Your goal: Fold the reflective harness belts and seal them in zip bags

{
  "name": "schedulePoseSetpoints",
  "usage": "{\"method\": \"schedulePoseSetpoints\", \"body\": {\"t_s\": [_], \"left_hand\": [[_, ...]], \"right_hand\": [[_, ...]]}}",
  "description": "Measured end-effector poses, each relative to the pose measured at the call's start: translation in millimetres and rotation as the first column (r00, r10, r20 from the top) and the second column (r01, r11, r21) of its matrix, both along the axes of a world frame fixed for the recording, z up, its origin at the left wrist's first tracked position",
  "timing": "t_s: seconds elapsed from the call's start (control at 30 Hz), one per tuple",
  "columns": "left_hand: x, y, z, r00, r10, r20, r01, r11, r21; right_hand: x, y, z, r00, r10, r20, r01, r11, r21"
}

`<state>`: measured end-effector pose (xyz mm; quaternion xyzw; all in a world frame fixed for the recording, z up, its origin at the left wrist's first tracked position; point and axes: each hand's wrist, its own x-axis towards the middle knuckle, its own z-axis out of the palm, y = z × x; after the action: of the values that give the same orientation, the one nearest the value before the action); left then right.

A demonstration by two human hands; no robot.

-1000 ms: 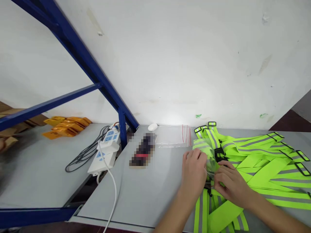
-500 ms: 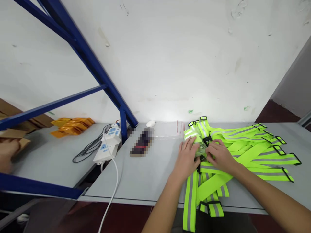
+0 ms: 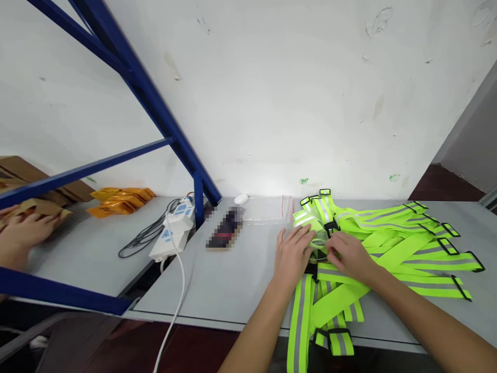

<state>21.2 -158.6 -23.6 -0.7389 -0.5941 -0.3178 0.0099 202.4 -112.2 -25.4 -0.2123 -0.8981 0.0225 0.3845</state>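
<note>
A pile of neon yellow reflective straps (image 3: 392, 248) with grey bands and black buckles lies on the grey table (image 3: 233, 280), some ends hanging over the front edge. My left hand (image 3: 292, 253) and my right hand (image 3: 347, 255) meet at the pile's left side. Both pinch a clear plastic bag (image 3: 319, 239) with a folded yellow strap inside it. Fingers of both hands are curled on the bag.
More clear zip bags (image 3: 267, 210) lie by the wall, beside a white oval object (image 3: 241, 198) and a blurred dark object (image 3: 224, 233). A white power strip (image 3: 173, 233) with cables sits by the blue rack post (image 3: 199, 199). Another person's hand (image 3: 23, 233) holds brown packets at far left, near orange packets (image 3: 120, 199).
The view has risen and pulled back. My hands stay together on the bag. The other person's hand at far left has come further into view onto the brown packets.
</note>
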Motion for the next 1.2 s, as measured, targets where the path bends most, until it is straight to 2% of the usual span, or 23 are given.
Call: {"method": "schedulePoseSetpoints", "body": {"t_s": [0.07,0.13,0.27,0.47,0.6,0.7,0.77,0.83,0.93,1.1,1.2], "left_hand": [[4.0,2.3,0.9,0.986,0.063,0.157,-0.067,0.998,0.02],[7.2,5.6,3.5,0.948,0.078,0.308,-0.087,0.996,0.016],[13.1,14.0,11.3,0.9,0.093,0.425,-0.099,0.995,-0.008],[25.1,21.3,13.0,0.898,0.204,0.391,-0.204,0.978,-0.042],[23.8,17.9,7.8,0.905,0.215,0.368,-0.21,0.976,-0.053],[19.5,14.5,6.5,0.912,0.137,0.387,-0.124,0.991,-0.058],[16.8,12.7,7.3,0.921,0.061,0.384,-0.028,0.995,-0.093],[14.2,11.3,8.7,0.933,0.004,0.359,0.044,0.991,-0.124],[10.4,9.7,9.6,0.955,-0.038,0.294,0.081,0.988,-0.134],[8.8,9.3,3.6,0.984,-0.022,0.176,0.026,1.0,-0.017],[12.0,10.3,-0.5,0.975,0.015,0.22,-0.027,0.998,0.051]], "right_hand": [[-2.7,-3.2,1.6,0.999,0.016,0.052,-0.019,0.998,0.062],[-6.5,-6.4,2.8,0.993,0.049,0.109,-0.061,0.991,0.118],[-12.0,-8.5,3.0,0.992,0.041,0.117,-0.059,0.987,0.151],[-8.2,-4.2,2.5,0.996,-0.026,0.084,0.01,0.983,0.182],[-7.5,-7.1,8.2,0.981,-0.154,0.118,0.124,0.965,0.232],[-8.1,-10.3,12.1,0.949,-0.287,0.131,0.251,0.939,0.237],[-7.9,-10.9,12.1,0.939,-0.322,0.119,0.285,0.925,0.251],[-7.4,-10.6,10.6,0.947,-0.302,0.107,0.265,0.926,0.269],[-7.0,-10.2,8.0,0.957,-0.274,0.098,0.238,0.931,0.278],[-8.4,-10.7,7.0,0.97,-0.216,0.108,0.186,0.955,0.23],[-10.3,-11.3,5.5,0.985,-0.11,0.135,0.081,0.975,0.206]]}}
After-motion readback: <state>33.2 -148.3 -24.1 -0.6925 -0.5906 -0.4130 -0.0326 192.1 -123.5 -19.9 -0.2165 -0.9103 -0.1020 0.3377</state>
